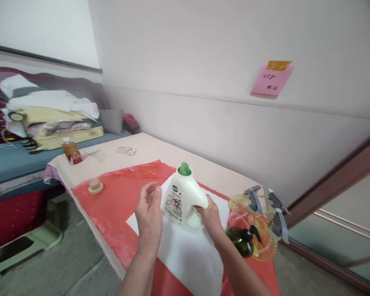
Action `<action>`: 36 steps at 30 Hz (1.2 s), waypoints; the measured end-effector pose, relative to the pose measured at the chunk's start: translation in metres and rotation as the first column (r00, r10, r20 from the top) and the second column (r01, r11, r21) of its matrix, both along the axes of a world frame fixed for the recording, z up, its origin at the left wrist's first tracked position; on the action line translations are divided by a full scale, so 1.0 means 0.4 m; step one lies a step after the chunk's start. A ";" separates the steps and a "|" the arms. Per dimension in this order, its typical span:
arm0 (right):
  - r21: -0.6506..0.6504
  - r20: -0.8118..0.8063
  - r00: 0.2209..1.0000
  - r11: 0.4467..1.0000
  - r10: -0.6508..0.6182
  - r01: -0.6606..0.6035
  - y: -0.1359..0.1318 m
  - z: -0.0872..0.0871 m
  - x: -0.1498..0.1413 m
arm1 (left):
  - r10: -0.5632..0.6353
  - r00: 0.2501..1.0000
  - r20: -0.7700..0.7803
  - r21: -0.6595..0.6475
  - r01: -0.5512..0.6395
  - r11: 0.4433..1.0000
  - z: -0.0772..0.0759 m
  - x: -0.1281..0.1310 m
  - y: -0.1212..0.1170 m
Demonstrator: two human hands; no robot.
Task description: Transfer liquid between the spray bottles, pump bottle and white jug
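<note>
Detergent jug (183, 201) (uncapped, green spout) above the table's (200, 170) middle; right hand (208, 211) grips its handle, left hand (149, 205), open, hovers beside its label.

Looking over, I see the table (148, 150) along the wall (185, 61), with a note (271, 81) taped up at right. A plastic sheet (114, 205) lies on the table, and on it a paper sheet (191, 257). The jug (174, 201) is over the paper, between the left hand (148, 207) and the right hand (209, 213). Left on the plastic lies a cap (95, 186); beyond, near the table's far end, a drink bottle (71, 151). Spray bottles (265, 228) crowd the right edge, a pump bottle (241, 241) before them. The bed (1, 162) is far left.
</note>
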State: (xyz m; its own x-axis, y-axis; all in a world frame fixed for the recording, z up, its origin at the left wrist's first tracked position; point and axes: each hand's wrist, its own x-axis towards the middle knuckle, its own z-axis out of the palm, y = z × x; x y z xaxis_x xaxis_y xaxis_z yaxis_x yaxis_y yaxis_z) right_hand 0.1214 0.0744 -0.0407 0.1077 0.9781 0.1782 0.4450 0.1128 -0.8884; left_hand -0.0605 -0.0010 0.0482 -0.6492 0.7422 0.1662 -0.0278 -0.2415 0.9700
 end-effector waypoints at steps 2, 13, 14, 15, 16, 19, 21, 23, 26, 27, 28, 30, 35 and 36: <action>0.007 0.021 1.000 1.000 0.002 -0.003 -0.020 0.005 0.004 | -0.007 1.000 0.004 -0.022 0.007 1.000 0.003 0.001 -0.001; 0.338 0.455 0.890 0.915 0.045 -0.219 -0.342 -0.083 0.096 | -0.207 0.978 -0.028 -0.019 0.206 0.978 -0.027 0.030 -0.004; 0.366 0.507 0.861 0.894 0.042 -0.260 -0.353 -0.093 0.099 | -0.232 0.971 -0.049 -0.037 0.231 0.972 -0.032 0.041 -0.005; 0.383 0.543 0.839 0.878 0.039 -0.289 -0.358 -0.099 0.101 | -0.260 0.963 -0.077 -0.057 0.256 0.965 -0.037 0.053 -0.007; 0.391 0.565 0.824 0.868 0.038 -0.308 -0.360 -0.104 0.099 | -0.294 0.950 -0.108 -0.079 0.287 0.955 -0.042 0.066 -0.011; 0.393 0.595 0.802 0.848 0.062 -0.357 -0.355 -0.108 0.085 | -0.422 0.880 -0.218 -0.146 0.398 0.906 -0.057 0.106 -0.029; 0.381 0.617 0.781 0.833 0.095 -0.401 -0.353 -0.106 0.071 | -0.501 0.805 -0.318 -0.198 0.460 0.866 -0.069 0.133 -0.045; 0.357 0.633 0.763 0.826 0.129 -0.436 -0.354 -0.100 0.062 | -0.551 0.700 -0.454 -0.251 0.493 0.833 -0.085 0.157 -0.060; 0.323 0.629 0.765 0.846 0.142 -0.423 -0.356 -0.084 0.069 | -0.565 0.471 -0.677 -0.323 0.500 0.804 -0.113 0.186 -0.075; 0.315 0.618 0.774 0.860 0.135 -0.402 -0.356 -0.077 0.078 | -0.548 0.383 -0.744 -0.339 0.491 0.802 -0.123 0.194 -0.077; 0.310 0.602 0.789 0.875 0.123 -0.373 -0.355 -0.069 0.090 | -0.528 0.296 -0.796 -0.354 0.480 0.803 -0.132 0.201 -0.077; 0.300 0.550 0.830 0.907 0.089 -0.296 -0.356 -0.055 0.122 | -0.503 0.148 -0.852 -0.393 0.453 0.800 -0.146 0.214 -0.077; 0.232 0.275 0.960 0.973 -0.053 -0.013 -0.365 -0.038 0.217 | -0.555 -0.031 -0.832 -0.518 0.406 0.753 -0.147 0.246 -0.078; 0.203 0.196 0.976 0.977 -0.099 0.058 -0.365 -0.038 0.234 | -0.566 -0.047 -0.823 -0.534 0.400 0.745 -0.143 0.254 -0.080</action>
